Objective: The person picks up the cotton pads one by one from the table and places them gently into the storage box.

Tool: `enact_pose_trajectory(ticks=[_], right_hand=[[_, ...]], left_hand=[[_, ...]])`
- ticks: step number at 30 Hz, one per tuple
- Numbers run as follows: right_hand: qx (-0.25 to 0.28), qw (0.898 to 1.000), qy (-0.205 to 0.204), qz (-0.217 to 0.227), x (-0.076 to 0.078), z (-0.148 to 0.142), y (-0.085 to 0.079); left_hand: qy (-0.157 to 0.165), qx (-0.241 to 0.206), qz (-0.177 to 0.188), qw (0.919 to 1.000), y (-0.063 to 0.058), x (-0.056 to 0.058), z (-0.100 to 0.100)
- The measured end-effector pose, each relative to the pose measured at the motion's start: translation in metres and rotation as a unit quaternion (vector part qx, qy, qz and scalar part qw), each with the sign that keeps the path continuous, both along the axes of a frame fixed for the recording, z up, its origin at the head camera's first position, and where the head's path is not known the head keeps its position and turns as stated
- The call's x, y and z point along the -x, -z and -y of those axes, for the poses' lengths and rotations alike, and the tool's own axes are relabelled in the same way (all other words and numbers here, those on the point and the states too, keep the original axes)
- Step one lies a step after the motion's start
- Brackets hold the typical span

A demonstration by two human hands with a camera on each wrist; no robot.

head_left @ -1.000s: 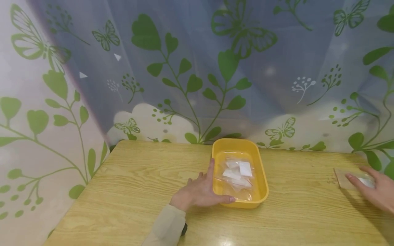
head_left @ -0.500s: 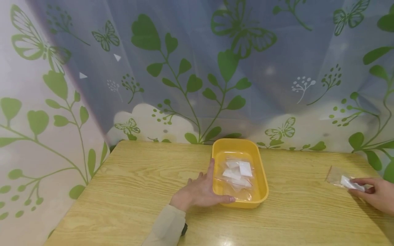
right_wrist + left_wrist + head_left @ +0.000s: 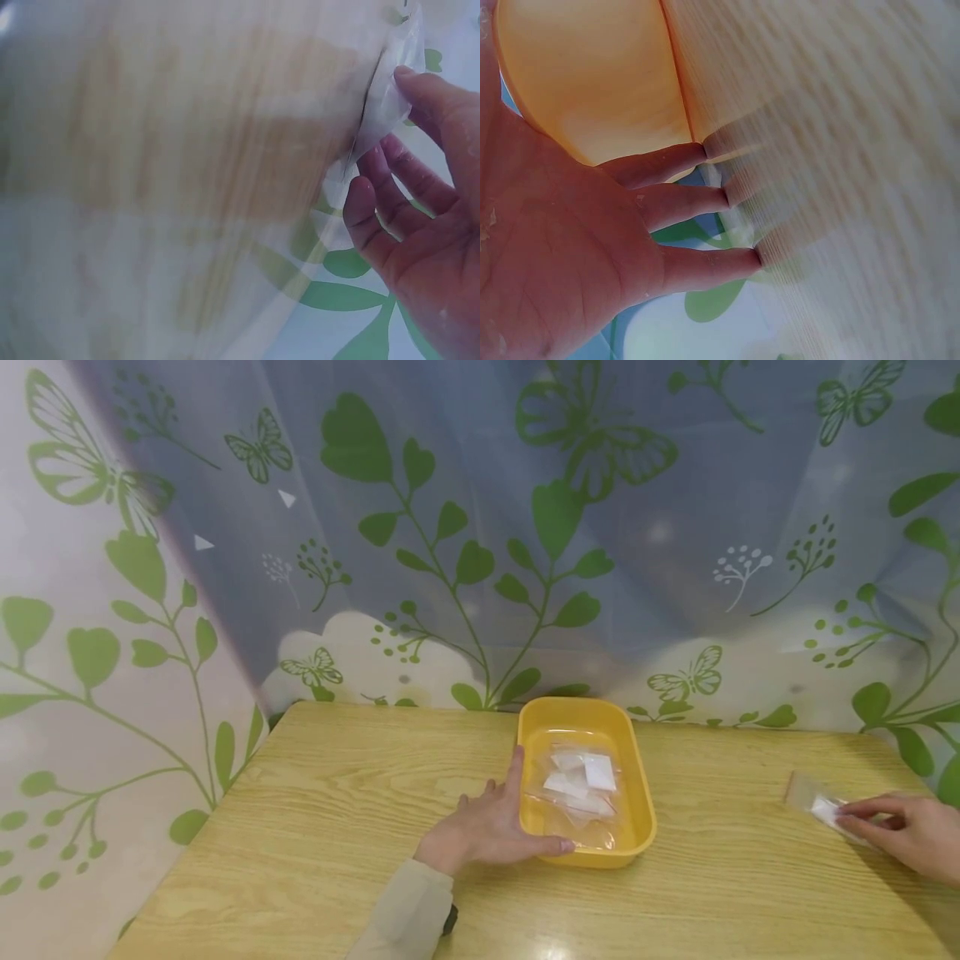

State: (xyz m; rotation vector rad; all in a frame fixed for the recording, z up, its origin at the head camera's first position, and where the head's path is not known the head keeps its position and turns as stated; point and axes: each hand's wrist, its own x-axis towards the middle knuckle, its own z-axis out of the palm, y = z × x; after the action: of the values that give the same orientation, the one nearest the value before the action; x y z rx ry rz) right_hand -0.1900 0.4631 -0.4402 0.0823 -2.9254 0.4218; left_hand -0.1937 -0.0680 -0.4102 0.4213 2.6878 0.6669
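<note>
My left hand (image 3: 487, 835) rests against the near left corner of a yellow plastic tray (image 3: 643, 810). Its index finger lies along the left rim and its thumb crosses the front rim. In the left wrist view the other fingers (image 3: 712, 268) stretch out straight, their tips on the table. Several clear bags (image 3: 581, 789) with white pieces inside lie in the tray. At the right, my right hand (image 3: 911, 833) pinches a small clear bag (image 3: 806, 795) holding a white piece between thumb and fingertips. The bag's empty end with a reddish edge points left, low over the table.
The wood-grain table (image 3: 360, 777) ends at the back against a hanging curtain (image 3: 450, 568) printed with green leaves and butterflies. A similar printed sheet (image 3: 67, 710) covers the left side. Between tray and right hand runs a stretch of tabletop.
My right hand has taken the clear bag between thumb and fingers, and the bag has shifted left. The left hand and the tray have stayed in place.
</note>
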Motion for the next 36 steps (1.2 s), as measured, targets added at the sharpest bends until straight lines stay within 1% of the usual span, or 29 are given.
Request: enact_pose_trajectory(ticks=[4,9,12,18,23,27,30,34,36], right_hand=[[0.01,0.999,0.013,0.034,-0.001,0.004,-0.003],[0.035,0.999,0.009,0.036,-0.002,0.007,0.0],[0.039,0.999,0.004,0.022,-0.002,0.008,0.003],[0.025,1.0,-0.01,-0.011,-0.001,0.009,0.003],[0.013,0.998,-0.032,-0.052,-0.001,0.012,0.001],[0.007,0.993,-0.061,-0.097,-0.002,0.017,0.002],[0.008,0.991,-0.074,-0.107,-0.002,0.022,0.002],[0.007,0.991,-0.084,-0.108,-0.003,0.029,0.0],[0.003,0.989,-0.092,-0.117,-0.003,0.033,-0.001]], left_hand=[[-0.001,-0.001,0.002,1.0,-0.001,-0.001,0.0],[0.001,-0.004,-0.001,1.0,0.001,-0.001,-0.001],[0.002,-0.005,-0.003,1.0,0.002,0.0,0.0],[0.0,-0.006,-0.006,1.0,0.002,0.0,0.0],[0.003,-0.004,-0.004,1.0,0.002,-0.001,0.0],[0.002,-0.001,-0.006,1.0,0.001,-0.001,0.0],[0.0,-0.001,-0.007,1.0,0.0,-0.001,0.001],[-0.001,0.001,-0.005,1.0,-0.001,-0.001,0.001],[-0.001,0.001,-0.004,1.0,-0.001,-0.001,0.001]])
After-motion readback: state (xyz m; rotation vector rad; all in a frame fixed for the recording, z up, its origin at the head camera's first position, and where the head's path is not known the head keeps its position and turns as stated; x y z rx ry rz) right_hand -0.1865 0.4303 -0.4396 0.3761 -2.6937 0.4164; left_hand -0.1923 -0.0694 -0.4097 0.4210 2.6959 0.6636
